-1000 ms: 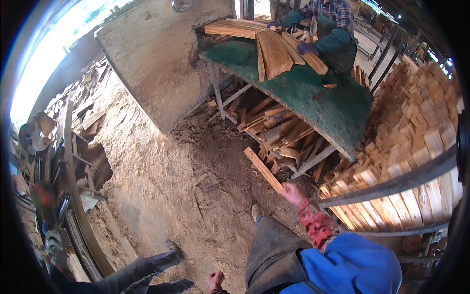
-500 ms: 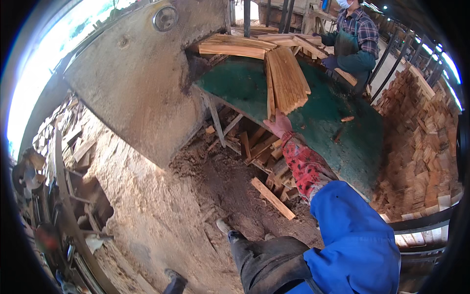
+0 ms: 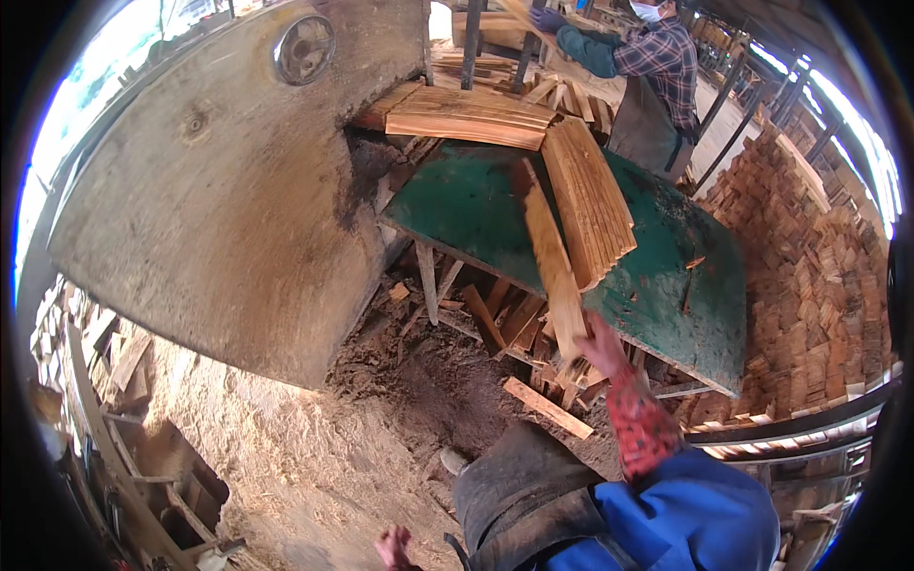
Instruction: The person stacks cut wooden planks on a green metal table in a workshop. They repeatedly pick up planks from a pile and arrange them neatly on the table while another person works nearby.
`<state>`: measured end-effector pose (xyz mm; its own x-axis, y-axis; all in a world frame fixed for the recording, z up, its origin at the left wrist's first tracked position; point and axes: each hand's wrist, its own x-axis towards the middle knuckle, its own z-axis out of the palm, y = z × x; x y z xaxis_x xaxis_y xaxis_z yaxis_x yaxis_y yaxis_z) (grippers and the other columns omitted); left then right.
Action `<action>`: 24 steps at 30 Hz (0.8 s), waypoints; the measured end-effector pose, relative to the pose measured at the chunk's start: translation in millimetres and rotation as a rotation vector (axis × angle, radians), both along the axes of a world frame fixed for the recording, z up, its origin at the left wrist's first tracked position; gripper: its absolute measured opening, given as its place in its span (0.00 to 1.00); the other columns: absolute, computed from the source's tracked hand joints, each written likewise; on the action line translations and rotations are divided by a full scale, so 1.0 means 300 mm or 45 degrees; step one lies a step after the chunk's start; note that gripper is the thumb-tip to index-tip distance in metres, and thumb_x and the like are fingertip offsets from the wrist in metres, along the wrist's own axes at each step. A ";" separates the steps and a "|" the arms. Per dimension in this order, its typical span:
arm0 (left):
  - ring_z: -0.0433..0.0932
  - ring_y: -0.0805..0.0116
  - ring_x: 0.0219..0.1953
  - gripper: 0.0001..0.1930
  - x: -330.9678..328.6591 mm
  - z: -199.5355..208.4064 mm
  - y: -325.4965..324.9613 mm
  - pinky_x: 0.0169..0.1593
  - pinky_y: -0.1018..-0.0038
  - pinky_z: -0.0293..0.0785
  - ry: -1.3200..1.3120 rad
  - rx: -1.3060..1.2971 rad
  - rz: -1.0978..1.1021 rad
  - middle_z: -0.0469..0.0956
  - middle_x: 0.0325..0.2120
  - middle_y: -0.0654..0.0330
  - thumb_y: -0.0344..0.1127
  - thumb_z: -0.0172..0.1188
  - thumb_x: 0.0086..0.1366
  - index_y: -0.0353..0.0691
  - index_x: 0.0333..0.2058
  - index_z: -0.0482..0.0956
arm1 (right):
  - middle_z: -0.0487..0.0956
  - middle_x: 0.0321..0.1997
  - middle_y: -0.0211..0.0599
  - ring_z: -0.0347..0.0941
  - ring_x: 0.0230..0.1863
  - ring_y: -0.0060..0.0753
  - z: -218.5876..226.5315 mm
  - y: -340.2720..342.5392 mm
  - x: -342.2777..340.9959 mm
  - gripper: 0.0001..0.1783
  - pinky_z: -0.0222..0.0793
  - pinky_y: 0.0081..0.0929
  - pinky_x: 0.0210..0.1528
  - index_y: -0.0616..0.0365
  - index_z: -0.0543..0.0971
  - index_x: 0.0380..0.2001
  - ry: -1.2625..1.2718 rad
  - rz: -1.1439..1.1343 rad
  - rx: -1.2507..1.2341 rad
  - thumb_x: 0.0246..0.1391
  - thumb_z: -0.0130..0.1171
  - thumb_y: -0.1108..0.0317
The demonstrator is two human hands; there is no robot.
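My right hand (image 3: 602, 344), in a red patterned sleeve, is closed on the near end of a narrow wooden plank (image 3: 549, 249). The plank points away from me over the green tabletop (image 3: 466, 195), tilted, its near end past the table edge. Beside it on the right lies a stack of planks (image 3: 586, 205), fanned at its near end. Low in the view, my left hand (image 3: 393, 546) is raised over the floor, its fingers loosely bent and apart, with nothing visible in them.
A large worn metal panel (image 3: 219, 209) with a round opening rises at left. More planks (image 3: 466, 116) lie at the table's far edge. Across it, a gloved co-worker (image 3: 657, 57) holds a board. Offcuts (image 3: 547, 404) lie under the table; stacked wood pieces (image 3: 809, 305) fill the right.
My right hand has drawn one plank toward me, away from the stack. My left hand has come into view below. The co-worker's arms have risen, and my view has shifted.
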<state>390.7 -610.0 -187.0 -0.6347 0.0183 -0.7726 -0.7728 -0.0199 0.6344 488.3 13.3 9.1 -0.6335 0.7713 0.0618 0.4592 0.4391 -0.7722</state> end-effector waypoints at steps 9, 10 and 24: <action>0.82 0.66 0.36 0.13 -0.748 0.241 0.852 0.38 0.74 0.80 0.404 0.340 -0.494 0.81 0.35 0.53 0.34 0.59 0.67 0.31 0.45 0.75 | 0.80 0.44 0.48 0.79 0.45 0.39 0.014 -0.126 -0.155 0.27 0.73 0.32 0.44 0.61 0.68 0.55 0.061 -0.021 0.015 0.52 0.61 0.72; 0.82 0.66 0.36 0.12 -0.772 0.300 0.982 0.39 0.74 0.80 0.433 0.351 -0.634 0.81 0.36 0.53 0.33 0.58 0.67 0.31 0.45 0.76 | 0.80 0.43 0.48 0.79 0.45 0.41 0.075 -0.110 -0.213 0.27 0.74 0.33 0.45 0.59 0.71 0.55 -0.047 -0.067 0.034 0.50 0.62 0.72; 0.80 0.62 0.43 0.21 -1.079 0.702 1.878 0.46 0.65 0.79 0.352 0.710 -0.661 0.79 0.42 0.52 0.43 0.58 0.67 0.29 0.49 0.72 | 0.76 0.45 0.48 0.72 0.49 0.56 0.124 0.146 -0.611 0.23 0.71 0.42 0.50 0.61 0.73 0.46 -0.064 0.152 0.317 0.41 0.53 0.83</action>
